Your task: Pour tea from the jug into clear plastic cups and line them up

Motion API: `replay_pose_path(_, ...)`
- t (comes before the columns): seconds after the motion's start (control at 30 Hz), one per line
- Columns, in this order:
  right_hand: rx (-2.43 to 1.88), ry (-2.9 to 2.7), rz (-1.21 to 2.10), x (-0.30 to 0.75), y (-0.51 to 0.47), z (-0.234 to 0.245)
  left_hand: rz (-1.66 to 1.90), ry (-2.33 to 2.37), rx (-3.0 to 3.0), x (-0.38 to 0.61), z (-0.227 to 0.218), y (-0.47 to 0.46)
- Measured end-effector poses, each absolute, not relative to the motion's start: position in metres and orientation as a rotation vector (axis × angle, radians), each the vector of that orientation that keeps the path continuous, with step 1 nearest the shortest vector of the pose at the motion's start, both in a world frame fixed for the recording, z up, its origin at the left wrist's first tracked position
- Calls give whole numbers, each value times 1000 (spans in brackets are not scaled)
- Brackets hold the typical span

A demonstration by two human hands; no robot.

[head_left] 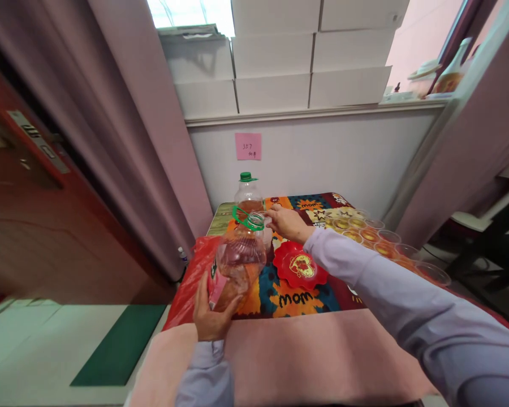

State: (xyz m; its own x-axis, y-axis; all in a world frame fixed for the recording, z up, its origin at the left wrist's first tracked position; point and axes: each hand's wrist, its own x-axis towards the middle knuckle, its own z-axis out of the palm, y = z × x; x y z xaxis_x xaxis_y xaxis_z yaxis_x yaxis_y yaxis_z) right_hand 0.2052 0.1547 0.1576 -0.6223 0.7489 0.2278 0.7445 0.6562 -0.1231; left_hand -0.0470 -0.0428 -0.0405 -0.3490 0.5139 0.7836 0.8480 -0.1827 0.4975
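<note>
A large clear plastic jug (242, 257) with a green carrying handle (240, 216) leans a little to the right, its mouth uncapped. My left hand (212, 311) is closed around the lower part of the jug, by its pink label. Beside the jug's mouth, my right hand (290, 223) pinches a clear plastic cup (268, 230), mostly hidden by the fingers and jug. Just behind stands a second jug (248, 195) with a green cap, holding amber liquid. A red scalloped plate (302, 265) with a gold design lies below my right forearm.
Several clear cups (369, 234) of yellow-orange liquid stand in rows on the table's right side. Colourful patterned cloth (297, 302) and red plastic (195, 277) cover the table. A pink note (248, 147) is stuck to the wall behind; a wooden door (68, 226) stands left.
</note>
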Motion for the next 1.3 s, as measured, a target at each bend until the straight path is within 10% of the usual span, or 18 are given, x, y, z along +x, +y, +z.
replay_pose_path(0.9, -969, -2096, 90, 237, 180, 174, -1487, -1678, -1590, -42, -40, -42)
replay_pose_path(1.3, -1345, -2399, 171, 317, 110, 23, -1471, -1689, -1592, -35, -31, -40)
